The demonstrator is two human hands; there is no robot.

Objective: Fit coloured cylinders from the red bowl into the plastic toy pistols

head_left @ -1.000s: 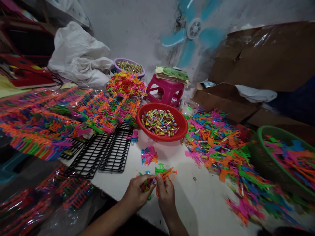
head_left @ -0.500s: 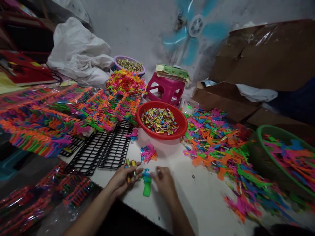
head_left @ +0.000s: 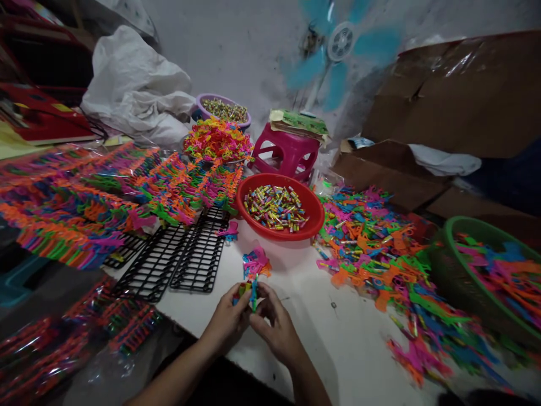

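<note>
Your left hand (head_left: 229,320) and right hand (head_left: 276,327) meet at the near edge of the white table (head_left: 338,344), fingertips pressed together around a small green toy (head_left: 252,293) held upright between them; the left hand also seems to cup a few small tubes, though they are too hidden to be sure. Just beyond your fingers lies a little pink pile (head_left: 256,264) of the same toys.

Farther back, the red bowl (head_left: 313,217) holds a heap of small striped tubes (head_left: 275,207). Behind it to the left, a purple bowl (head_left: 198,107) is filled with similar tubes, and a mound of bright plastic rings (head_left: 217,141) sits in front of that bowl. At the far right, a green basket (head_left: 452,231) holds loose pink, orange and blue toy parts (head_left: 502,276). Between the basket and the red bowl, a loose spread of parts (head_left: 380,254) covers the table.

To the left, black racks (head_left: 186,259) lie flat, with rows of packed toys (head_left: 84,208) on them. A pink stool (head_left: 285,155) stands behind the red bowl, with cardboard boxes (head_left: 422,113) to its right.
</note>
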